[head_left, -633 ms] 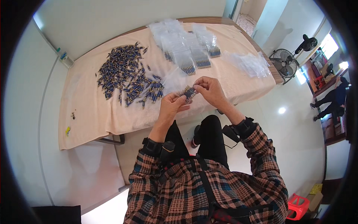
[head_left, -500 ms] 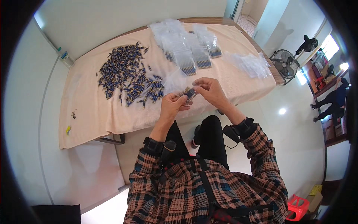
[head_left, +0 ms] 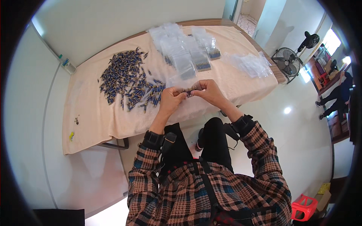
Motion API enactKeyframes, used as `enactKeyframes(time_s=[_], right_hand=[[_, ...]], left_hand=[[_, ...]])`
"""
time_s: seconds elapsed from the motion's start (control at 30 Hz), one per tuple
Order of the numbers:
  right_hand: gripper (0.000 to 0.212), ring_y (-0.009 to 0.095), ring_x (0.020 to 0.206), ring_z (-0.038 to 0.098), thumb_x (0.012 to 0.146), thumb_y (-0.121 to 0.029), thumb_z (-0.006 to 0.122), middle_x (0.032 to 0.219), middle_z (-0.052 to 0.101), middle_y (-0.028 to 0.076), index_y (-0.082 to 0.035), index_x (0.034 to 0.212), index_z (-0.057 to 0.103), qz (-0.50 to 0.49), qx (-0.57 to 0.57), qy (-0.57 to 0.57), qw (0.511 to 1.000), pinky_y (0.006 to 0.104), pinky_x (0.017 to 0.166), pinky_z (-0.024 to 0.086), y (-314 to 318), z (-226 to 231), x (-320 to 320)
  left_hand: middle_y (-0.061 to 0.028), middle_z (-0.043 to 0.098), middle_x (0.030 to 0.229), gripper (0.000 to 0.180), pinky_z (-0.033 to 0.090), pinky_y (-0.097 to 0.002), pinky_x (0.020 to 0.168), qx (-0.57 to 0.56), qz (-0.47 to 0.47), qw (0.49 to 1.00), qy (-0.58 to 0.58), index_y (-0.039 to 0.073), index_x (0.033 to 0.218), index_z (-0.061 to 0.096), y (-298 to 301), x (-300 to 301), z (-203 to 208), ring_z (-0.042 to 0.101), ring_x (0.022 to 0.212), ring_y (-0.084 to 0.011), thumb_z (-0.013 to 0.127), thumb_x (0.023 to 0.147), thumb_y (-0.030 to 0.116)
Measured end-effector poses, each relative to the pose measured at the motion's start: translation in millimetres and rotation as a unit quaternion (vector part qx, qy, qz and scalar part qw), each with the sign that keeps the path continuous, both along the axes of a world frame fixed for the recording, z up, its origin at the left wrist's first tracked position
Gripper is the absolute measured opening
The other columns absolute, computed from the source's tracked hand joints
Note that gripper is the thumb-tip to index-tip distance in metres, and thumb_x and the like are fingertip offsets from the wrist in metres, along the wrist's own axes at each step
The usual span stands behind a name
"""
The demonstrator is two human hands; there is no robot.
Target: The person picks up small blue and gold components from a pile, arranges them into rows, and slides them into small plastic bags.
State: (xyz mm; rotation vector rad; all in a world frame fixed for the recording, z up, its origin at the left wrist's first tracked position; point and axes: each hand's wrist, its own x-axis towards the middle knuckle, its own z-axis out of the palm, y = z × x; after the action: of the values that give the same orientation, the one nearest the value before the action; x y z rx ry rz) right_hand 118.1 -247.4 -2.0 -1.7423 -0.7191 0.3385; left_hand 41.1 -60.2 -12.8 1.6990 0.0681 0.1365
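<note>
Beside a white wall (head_left: 128,19), at a wooden counter (head_left: 279,77) draped in peach cloth (head_left: 94,120), a left hand (head_left: 170,101) and right hand (head_left: 211,92) clamp fingers (head_left: 197,92) on a row of small blue-and-brass cylinders (head_left: 189,92), lengthwise left-right, above the near side.

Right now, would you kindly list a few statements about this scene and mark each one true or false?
1. The left hand and the right hand hold small blue-and-gold pieces. True.
2. The loose pile lies right of the filled bags. False: the loose pile lies left of the filled bags.
3. A red stool shows at lower right. True.
4. The cloth is dark blue. False: the cloth is pale peach.
</note>
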Motion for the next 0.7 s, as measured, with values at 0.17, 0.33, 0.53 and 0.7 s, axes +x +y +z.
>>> enactKeyframes(time_s=[0.17,0.33,0.53,0.7], right_hand=[[0.013,0.006,0.067,0.057,0.077,-0.006,0.072,0.073,0.066,0.003,0.004,0.085,0.068,-0.026,-0.021,-0.078,0.996,0.0234,0.06,0.046,-4.7,-8.9,3.5],[0.019,0.009,0.067,0.058,0.075,-0.006,0.074,0.078,0.069,0.007,0.002,0.092,0.07,-0.029,0.06,-0.022,0.998,0.0252,0.06,0.047,-5.4,-18.0,1.8],[0.018,0.01,0.069,0.061,0.073,-0.007,0.075,0.078,0.07,0.009,-0.001,0.09,0.072,-0.025,0.019,-0.036,0.999,0.027,0.064,0.049,0.1,-13.1,3.7],[0.014,0.012,0.067,0.061,0.074,-0.007,0.075,0.075,0.07,0.009,0.0,0.086,0.072,0.004,-0.013,-0.064,0.998,0.0278,0.065,0.049,-3.2,1.5,13.2]], left_hand=[[-0.0015,0.067,0.072,0.017,0.042,-0.0211,0.056,0.096,0.004,0.995,-0.031,0.0,0.094,0.07,1.8,9.3,-9.3,0.054,0.06,-0.0052,0.067,0.078,0.005],[-0.0007,0.065,0.071,0.018,0.043,-0.0216,0.057,0.057,-0.011,0.996,-0.07,0.002,0.095,0.071,-0.1,9.1,-13.9,0.054,0.063,-0.0053,0.068,0.078,0.006],[0.0006,0.064,0.071,0.017,0.043,-0.0217,0.058,0.047,-0.02,0.997,-0.055,0.002,0.095,0.07,-2.6,8.9,-10.3,0.053,0.062,-0.0048,0.068,0.079,0.006],[0.001,0.064,0.071,0.016,0.043,-0.0216,0.058,0.021,-0.026,0.998,-0.052,0.002,0.095,0.07,-3.9,11.2,-3.2,0.053,0.062,-0.0046,0.069,0.079,0.006]])
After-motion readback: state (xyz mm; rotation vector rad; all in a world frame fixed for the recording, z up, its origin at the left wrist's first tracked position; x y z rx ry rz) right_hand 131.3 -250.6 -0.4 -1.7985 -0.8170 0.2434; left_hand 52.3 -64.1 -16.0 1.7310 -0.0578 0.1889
